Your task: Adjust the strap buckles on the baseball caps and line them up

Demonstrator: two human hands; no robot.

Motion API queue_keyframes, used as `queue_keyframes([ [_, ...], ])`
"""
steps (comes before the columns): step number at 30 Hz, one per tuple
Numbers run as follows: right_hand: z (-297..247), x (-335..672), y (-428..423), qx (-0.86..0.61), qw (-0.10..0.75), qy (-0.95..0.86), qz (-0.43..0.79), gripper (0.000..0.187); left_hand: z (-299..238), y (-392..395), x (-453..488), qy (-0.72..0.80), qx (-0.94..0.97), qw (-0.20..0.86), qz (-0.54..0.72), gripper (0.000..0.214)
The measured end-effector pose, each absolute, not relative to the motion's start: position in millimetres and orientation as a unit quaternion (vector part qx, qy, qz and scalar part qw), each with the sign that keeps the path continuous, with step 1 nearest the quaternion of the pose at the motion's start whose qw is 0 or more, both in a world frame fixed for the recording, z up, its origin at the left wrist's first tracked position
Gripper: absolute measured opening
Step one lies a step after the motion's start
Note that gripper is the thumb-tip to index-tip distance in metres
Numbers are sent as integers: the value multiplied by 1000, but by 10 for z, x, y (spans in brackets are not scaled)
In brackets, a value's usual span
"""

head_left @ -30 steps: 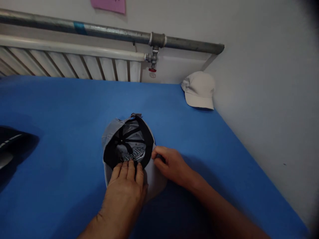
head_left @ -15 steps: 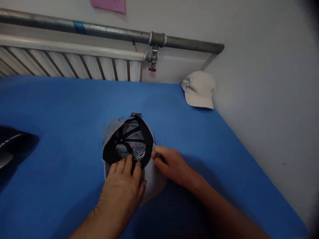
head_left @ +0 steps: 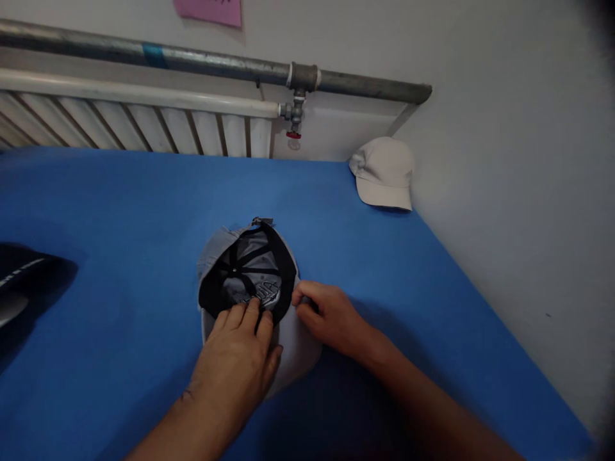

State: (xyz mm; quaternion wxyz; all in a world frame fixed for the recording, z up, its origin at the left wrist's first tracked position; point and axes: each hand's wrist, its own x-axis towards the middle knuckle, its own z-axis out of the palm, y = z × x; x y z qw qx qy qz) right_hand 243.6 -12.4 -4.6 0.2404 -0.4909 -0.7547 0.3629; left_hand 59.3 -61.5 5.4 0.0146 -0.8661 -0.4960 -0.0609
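A grey baseball cap (head_left: 300,352) lies upside down, its brim toward me. Inside the crown I see a black sweatband, dark seam tapes and the back of stitched lettering. My left hand (head_left: 235,358) holds the front of the cap, fingers bent over the sweatband into the crown and thumb against the brim. At the right side, where brim meets crown, my right hand (head_left: 331,317) is closed, thumb and forefinger pinching the edge. A dark gap shows inside its curled fingers; whether anything else is in there cannot be made out.
The cap rests on a blue tabletop (head_left: 144,218). A light beige cap (head_left: 384,169) sits at the far right corner by the wall. A dark cap (head_left: 33,275) is partly in view at the left edge. Behind the table are a white radiator (head_left: 206,131) and a metal pipe (head_left: 216,63).
Almost nothing differs. Both hands keep their places on the grey cap; the left fingers shift very slightly to the right. The cap stays where it was.
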Motion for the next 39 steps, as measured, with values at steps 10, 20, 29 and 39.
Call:
queue_keyframes([
  [10,-86,2443,-134,-491,239,-755,364,13,67,-566,529,-519,-853,-51,-38,41],
  [20,-65,2434,-126,-494,234,-753,367,14,91,-553,554,-497,-865,-58,-20,36],
  [29,-64,2436,-136,-493,238,-754,363,14,96,-499,492,-518,-848,-103,-29,39],
  [39,-66,2439,-134,-493,242,-752,365,15,102,-482,512,-498,-863,-87,-18,39],
])
